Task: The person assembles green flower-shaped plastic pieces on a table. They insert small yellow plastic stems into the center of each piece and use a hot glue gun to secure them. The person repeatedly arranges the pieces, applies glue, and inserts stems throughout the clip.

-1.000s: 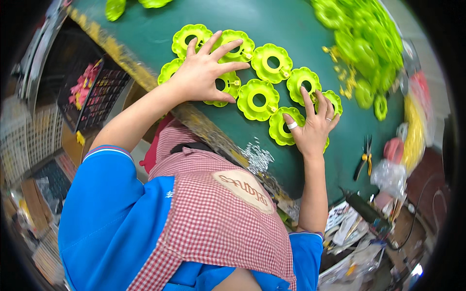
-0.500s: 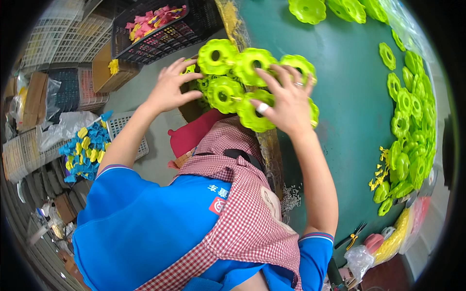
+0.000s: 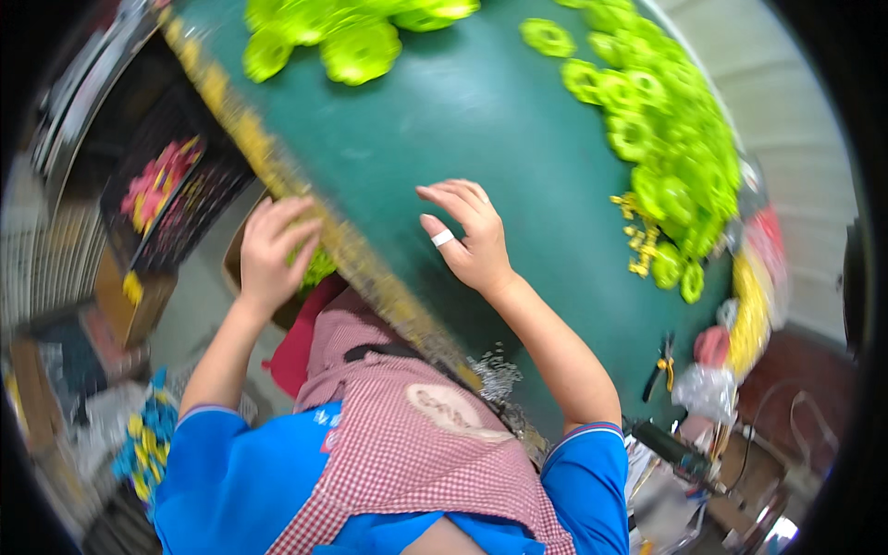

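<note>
My left hand (image 3: 277, 252) hovers by the table's worn edge, above a cardboard box (image 3: 235, 264) standing below the tabletop. Its fingers are bent but apart, and I see nothing in them. Lime-green plastic pieces (image 3: 320, 270) show in the box beside those fingers; most of the box's inside is hidden. Over the green tabletop (image 3: 388, 157), my right hand (image 3: 474, 239) is empty, with its fingers apart and a white band around the thumb.
Lime-green flower-shaped pieces (image 3: 363, 52) lie at the far left of the table. A long heap of green rings and discs (image 3: 680, 139) lines the right side, near small yellow parts (image 3: 640, 239). Pliers (image 3: 660, 368) lie nearer. A dark crate (image 3: 190, 199) holds pink pieces.
The cluster of green flower-shaped pieces has left my hands; green pieces now show in the box. My right hand has come away over the tabletop, and the view has turned.
</note>
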`<state>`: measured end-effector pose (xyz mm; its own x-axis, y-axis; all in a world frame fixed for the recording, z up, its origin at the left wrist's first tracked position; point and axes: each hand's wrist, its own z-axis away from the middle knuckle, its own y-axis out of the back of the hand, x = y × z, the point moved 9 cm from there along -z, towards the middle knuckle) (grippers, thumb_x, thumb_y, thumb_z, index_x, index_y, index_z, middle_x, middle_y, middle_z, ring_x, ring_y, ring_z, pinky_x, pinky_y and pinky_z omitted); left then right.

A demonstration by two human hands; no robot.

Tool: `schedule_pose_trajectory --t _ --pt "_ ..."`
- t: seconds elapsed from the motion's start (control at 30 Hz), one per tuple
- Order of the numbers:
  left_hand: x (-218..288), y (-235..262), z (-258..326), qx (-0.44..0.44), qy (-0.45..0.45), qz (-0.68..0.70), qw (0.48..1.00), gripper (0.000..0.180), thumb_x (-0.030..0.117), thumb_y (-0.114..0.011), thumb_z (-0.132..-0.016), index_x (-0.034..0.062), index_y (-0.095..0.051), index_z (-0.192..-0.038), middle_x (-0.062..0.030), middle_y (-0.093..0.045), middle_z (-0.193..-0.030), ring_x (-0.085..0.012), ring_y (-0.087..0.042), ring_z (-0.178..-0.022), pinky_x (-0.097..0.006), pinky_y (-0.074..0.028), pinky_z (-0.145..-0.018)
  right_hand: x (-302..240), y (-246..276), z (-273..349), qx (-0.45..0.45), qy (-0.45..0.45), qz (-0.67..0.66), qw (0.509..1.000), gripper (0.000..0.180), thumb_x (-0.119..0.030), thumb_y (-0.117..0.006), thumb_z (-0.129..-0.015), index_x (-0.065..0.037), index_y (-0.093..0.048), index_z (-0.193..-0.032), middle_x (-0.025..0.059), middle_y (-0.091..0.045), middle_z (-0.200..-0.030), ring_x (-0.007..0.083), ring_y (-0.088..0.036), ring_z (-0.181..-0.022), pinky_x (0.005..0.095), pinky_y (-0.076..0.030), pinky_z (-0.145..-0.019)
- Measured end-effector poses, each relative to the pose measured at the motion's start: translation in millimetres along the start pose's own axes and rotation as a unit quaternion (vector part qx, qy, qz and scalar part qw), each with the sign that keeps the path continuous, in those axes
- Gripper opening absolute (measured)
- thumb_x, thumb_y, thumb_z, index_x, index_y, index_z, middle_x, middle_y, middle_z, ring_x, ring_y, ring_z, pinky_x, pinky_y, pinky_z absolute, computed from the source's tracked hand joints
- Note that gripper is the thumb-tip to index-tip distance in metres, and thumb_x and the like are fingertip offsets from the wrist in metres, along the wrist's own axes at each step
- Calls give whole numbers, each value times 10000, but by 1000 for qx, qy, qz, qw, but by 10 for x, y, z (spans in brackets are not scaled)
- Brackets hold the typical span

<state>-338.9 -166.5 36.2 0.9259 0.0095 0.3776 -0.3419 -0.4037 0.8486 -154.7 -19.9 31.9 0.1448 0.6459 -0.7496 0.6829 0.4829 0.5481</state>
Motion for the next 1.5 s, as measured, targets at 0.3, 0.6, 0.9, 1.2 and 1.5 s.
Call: schedule_pose_trajectory --t 0.3,0.6,0.9,1.2,1.5 --pt "1345 -1030 -1136 -110 -252 99 956 280 208 -743 -774 139 -697 -1042 -73 -570 -1343 -267 -520 -1268 -491 -366 -1102 601 1204 279 44 -19 217 975 371 -75 -704 -786 -92 -664 -1155 115 -621 -1189 321 -576 -1114 436 -461 -975" --pt "2173 -2208 -3069 -165 -168 21 972 944 466 -798 -709 123 -370 -1478 -216 -213 -1574 -432 -218 -1449 -645 -274 -1098 1387 3885 344 313 -386 514 699 835 -512 -760 -739 -239 -445 -1463 190 -417 -1456 392 -359 -1357 515 -294 -1116" --pt "2403 -2785 -3774 -257 -88 40 962 910 530 -837 -624 334 -448 -1423 -131 -352 -1496 -386 -347 -1381 -650 -367 -1021 2065 4141 131 187 -427 422 777 841 -472 -803 -669 -224 -515 -1419 254 -363 -1498 442 -275 -1395 506 -242 -1156" --pt "1437 -2239 -3233 -166 -61 27 984 664 496 -762 -711 222 -577 -1288 -92 -486 -1387 -335 -446 -1294 -551 -395 -1021 1434 2816 -866 129 -135 390 902 629 -296 -782 -673 -112 -589 -1243 155 -566 -1265 320 -515 -1214 436 -344 -1094" --pt "1120 -1405 -2367 -2 -84 184 979 633 145 -653 -817 103 -429 -1407 -143 -397 -1468 -365 -369 -1359 -506 -290 -1105 755 2032 -452 185 -9 203 962 543 -193 -767 -767 -137 -577 -1273 176 -565 -1256 390 -531 -1205 438 -490 -971"
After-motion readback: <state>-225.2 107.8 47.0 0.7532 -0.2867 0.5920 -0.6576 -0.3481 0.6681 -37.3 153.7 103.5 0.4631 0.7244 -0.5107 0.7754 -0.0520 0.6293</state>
